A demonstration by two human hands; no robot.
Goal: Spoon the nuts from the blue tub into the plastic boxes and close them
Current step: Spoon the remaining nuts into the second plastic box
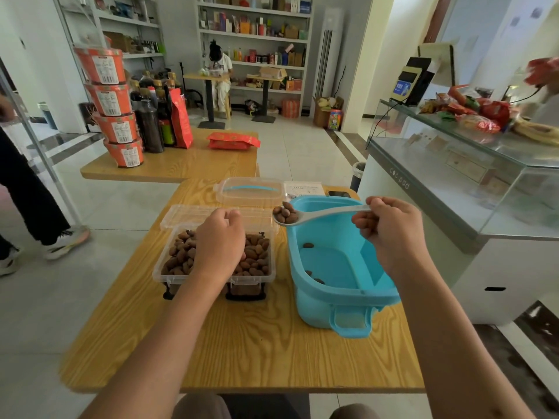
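The blue tub [338,267] stands on the right of the wooden table [242,343] with only a few nuts [308,245] on its bottom. My right hand [390,234] grips the handle of a white spoon [320,214] whose bowl, holding several nuts, hangs over the tub's left rim. A clear plastic box [169,273] full of nuts sits left of the tub, its hinged lid [181,214] lying open behind it. My left hand [219,241] hovers over the box with fingers curled; whether it holds anything is hidden.
Another clear box with a blue handle [249,190] lies at the table's far edge beside a paper sheet [302,189]. A second table [181,161] beyond carries orange tubs, bottles and red bags. A glass counter [453,176] stands right; a person's legs [27,207] stand left.
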